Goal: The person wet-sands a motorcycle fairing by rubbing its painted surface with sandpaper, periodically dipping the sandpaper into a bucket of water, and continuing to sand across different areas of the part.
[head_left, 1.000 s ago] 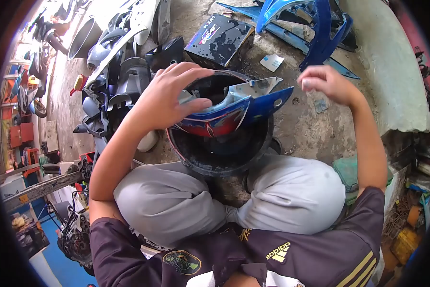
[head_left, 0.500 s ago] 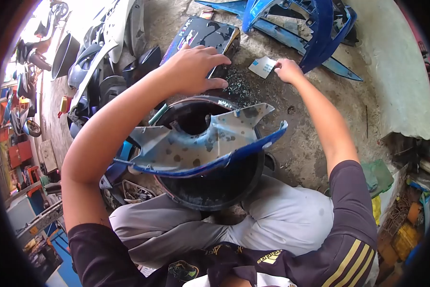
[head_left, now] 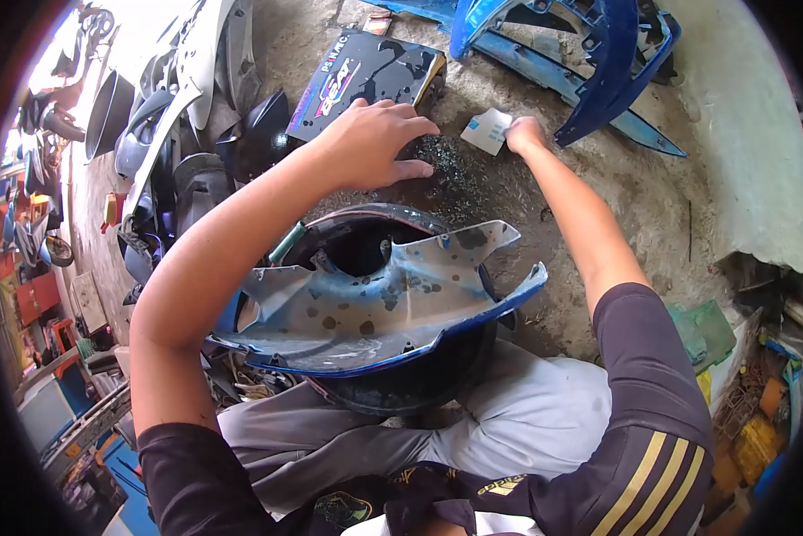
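Bringing the right hand [head_left: 526, 135] down to the pale sheet [head_left: 485, 131] just left of the grip, unclear whether clamping, and leaving the blue panel [head_left: 366, 313] behind the spread left hand [head_left: 379, 143] untouched.

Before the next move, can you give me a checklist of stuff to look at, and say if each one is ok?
1. Right hand at the paper: ok, it is right at the edge.
2. Paper held firmly: cannot tell, the fingertips are hard to make out.
3. Left hand free: ok, it looks open with nothing in it.
4. Left hand off the box: cannot tell, the two overlap in this view.
5. Panel steadied by a hand: not ok, it lies across the bucket with neither hand on it.
6. Panel's pale side spotless: not ok, dark spots show on it.
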